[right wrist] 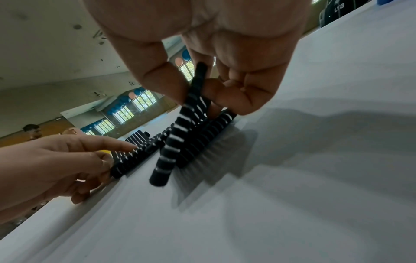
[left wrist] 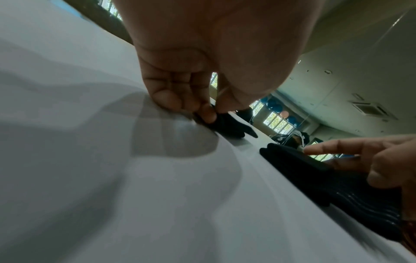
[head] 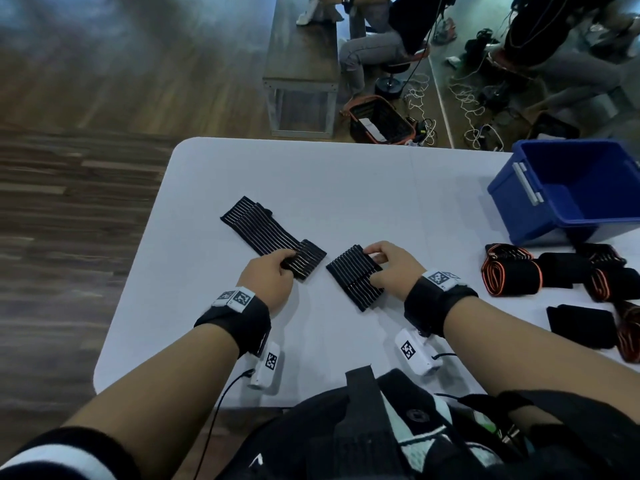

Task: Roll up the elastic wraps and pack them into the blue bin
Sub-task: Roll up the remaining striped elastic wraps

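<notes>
Early stage. Left hand [head: 268, 277] pinched near end of long wrap [head: 263, 233], fingers curled on its folded edge. Right hand [head: 391, 268] gripped short wrap [head: 355, 276], thumb and fingers lifting one end off surface [head: 346, 178]. Neither rolled yet. Bin [head: 568, 192] well beyond right fingers, apparently empty. More wraps [head: 512, 273] right of right fingers, waiting.

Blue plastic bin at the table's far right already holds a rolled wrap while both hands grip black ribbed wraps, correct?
Not quite: the head view shows the blue plastic bin holding nothing. The left hand and right hand do grip black ribbed wraps.
</notes>
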Demonstrator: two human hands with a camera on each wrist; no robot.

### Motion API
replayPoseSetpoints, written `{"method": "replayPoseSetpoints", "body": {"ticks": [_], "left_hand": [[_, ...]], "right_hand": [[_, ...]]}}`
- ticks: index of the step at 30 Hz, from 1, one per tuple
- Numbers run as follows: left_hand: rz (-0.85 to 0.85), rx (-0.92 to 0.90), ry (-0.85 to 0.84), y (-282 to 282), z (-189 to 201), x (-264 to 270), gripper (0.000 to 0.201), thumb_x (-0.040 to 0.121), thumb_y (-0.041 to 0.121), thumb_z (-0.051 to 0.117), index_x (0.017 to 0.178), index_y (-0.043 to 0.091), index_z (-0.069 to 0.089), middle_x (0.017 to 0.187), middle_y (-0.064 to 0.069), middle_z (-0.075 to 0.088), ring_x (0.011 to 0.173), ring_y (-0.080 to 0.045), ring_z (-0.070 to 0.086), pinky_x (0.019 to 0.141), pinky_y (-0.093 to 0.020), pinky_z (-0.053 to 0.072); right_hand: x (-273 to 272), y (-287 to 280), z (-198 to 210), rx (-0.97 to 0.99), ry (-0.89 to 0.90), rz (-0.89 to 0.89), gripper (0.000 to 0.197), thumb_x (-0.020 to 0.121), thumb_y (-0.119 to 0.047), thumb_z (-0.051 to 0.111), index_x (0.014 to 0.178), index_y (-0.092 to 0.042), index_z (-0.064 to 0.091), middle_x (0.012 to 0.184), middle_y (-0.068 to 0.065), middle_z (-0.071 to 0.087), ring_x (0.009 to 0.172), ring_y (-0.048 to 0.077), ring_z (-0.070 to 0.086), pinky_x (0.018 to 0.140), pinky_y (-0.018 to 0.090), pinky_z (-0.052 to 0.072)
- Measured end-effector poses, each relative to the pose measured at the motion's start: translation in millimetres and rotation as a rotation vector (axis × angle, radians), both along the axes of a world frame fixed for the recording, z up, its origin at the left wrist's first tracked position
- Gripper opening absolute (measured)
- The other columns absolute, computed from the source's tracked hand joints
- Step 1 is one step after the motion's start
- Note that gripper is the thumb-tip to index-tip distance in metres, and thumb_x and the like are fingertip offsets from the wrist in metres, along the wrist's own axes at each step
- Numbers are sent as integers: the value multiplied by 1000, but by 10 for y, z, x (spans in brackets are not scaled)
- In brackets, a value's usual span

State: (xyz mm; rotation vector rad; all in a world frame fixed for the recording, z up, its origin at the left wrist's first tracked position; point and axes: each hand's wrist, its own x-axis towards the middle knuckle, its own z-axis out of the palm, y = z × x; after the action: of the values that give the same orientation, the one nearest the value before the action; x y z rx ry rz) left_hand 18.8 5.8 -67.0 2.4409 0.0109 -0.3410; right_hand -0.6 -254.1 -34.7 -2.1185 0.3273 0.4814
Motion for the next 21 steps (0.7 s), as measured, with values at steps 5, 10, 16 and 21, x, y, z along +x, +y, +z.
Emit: {"method": "replayPoseSetpoints", "body": {"ticks": [5,10,16,21], "left_hand": [[-86,219,-4,-136,27,-73,66,83,58,60,140,27,52,128,-4,50,122,-25,48,99,-40,48],[-126,322,-87,-280,61,-103,55,89,49,61,132,15,58,121,-3,49,118,-25,45,98,-38,47],[-55,189,-128,-321,136,-177,28,98,31,50,102,13,71,100,-4,62,96,-26,60,81,-35,48],[72,55,-142,-315,269,-317,28,97,25,56,124,23,60,85,-5,71,82,-22,65,77,-33,53]], "right_hand": [[-65,-123,-87,-61,-7,5,36,78,-5,65,105,-28,59,91,-1,67,84,20,67,75,33,56],[-106,-188,-122,-257,-49,90,29,82,-35,75,107,-29,61,99,-4,60,89,13,60,71,23,46],[12,-111,-93,-400,-124,244,65,87,-47,68,144,-29,43,141,3,45,129,28,44,107,43,42],[136,70,-110,-498,-149,426,72,87,-36,70,148,-38,33,140,2,45,125,28,46,100,45,47]]}}
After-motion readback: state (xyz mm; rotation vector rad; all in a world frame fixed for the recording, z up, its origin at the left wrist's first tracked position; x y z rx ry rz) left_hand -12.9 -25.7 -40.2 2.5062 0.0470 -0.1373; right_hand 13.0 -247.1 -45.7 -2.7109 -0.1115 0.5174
